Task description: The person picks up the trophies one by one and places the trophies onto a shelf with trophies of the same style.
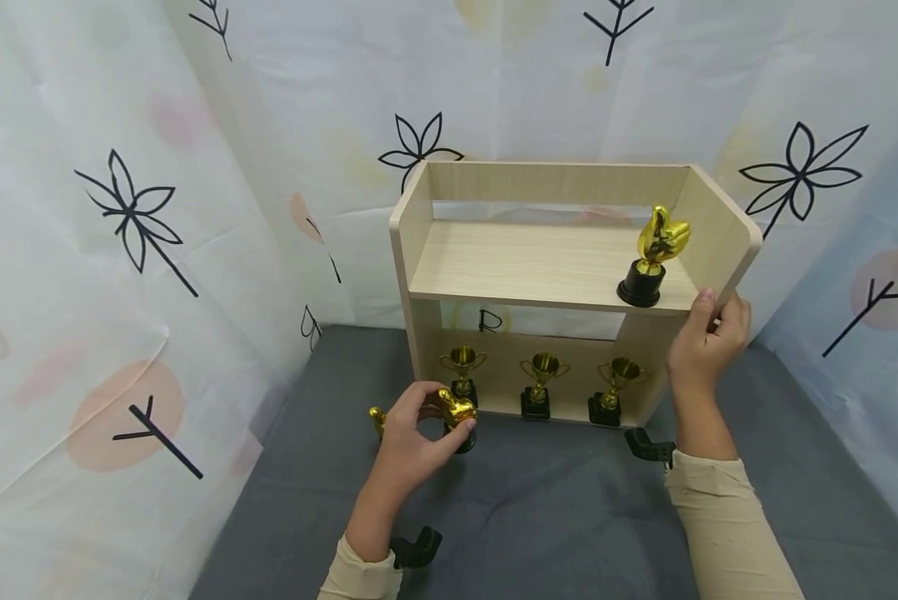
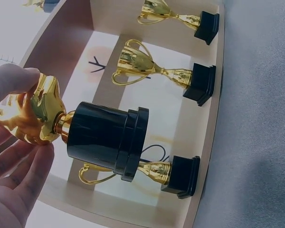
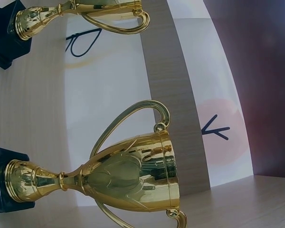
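Observation:
My left hand (image 1: pixel 411 442) pinches the gold thumbs-up top of a trophy (image 1: pixel 456 407) between thumb and fingers, just in front of the shelf's lower left. In the left wrist view its round black base (image 2: pixel 104 137) points away from the palm and overlaps one of the cups behind. With my right hand (image 1: pixel 707 350) I hold the right side panel of the light wooden shelf (image 1: pixel 524 258). A matching thumbs-up trophy (image 1: pixel 642 283) stands upright at the right end of the upper board. Another gold trophy (image 1: pixel 376 419) peeks out left of my left hand, mostly hidden.
Three two-handled gold cups stand along the lower level: a left cup (image 1: pixel 464 358), a middle cup (image 1: pixel 545 367) and a right cup (image 1: pixel 608 408), each on a square black base. Grey cloth (image 1: pixel 554 508) covers the table. Patterned white curtains (image 1: pixel 329 83) hang behind and at both sides.

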The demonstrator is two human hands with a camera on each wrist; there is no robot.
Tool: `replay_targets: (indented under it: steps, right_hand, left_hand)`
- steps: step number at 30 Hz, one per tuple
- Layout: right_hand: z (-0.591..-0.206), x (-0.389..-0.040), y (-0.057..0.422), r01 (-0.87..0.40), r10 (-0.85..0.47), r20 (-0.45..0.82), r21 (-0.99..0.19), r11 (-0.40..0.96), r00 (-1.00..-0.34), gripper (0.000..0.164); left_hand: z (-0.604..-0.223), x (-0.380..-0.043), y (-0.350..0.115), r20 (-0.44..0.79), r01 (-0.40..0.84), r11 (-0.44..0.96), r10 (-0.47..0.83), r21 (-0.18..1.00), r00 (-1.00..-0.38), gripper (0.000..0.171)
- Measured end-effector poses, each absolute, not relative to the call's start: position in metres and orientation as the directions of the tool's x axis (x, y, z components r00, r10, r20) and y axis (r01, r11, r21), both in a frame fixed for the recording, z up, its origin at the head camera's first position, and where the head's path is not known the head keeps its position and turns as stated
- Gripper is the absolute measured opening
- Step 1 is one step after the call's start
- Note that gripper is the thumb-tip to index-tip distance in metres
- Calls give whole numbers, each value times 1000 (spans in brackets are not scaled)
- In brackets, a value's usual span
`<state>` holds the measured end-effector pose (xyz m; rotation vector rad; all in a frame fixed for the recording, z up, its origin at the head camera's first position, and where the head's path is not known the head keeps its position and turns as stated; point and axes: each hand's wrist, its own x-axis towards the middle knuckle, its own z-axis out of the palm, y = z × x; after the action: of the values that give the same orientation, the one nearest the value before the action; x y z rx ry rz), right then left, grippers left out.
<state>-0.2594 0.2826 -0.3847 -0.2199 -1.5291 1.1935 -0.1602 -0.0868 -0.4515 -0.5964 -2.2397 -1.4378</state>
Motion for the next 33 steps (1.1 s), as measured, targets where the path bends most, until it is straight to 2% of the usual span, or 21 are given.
replay_targets:
  steps: [9,13,15,21,28,33]
  right_hand:
    - [-392,-264,289,-423,679,640,-761,493,-360,15]
    - [-392,-264,289,-412,677,639,-763,498,-364,30]
    - [-392,-264,288,-410,680,636,-765,496,-364,32]
    - [-392,-265,289,-427,687,632,-765,482,-358,14]
    - [-392,-264,289,-429,681,637,-762,485,-362,14]
    - [-392,-263,289,-421,673,644,-758,498,-364,30]
  left_hand:
    - [-450,-161,-83,557,562,372,133,739,-820,50]
    - [-449,-163,-82,558,564,386,141,730,-818,50]
    - [-448,-164,-81,565,571,389,144,723,-812,50]
    - [-443,-167,-81,585,592,385,150,708,-797,51]
    - [-439,-170,-79,588,593,405,153,696,-795,50]
    - [-436,-173,-77,608,613,401,157,681,-778,50]
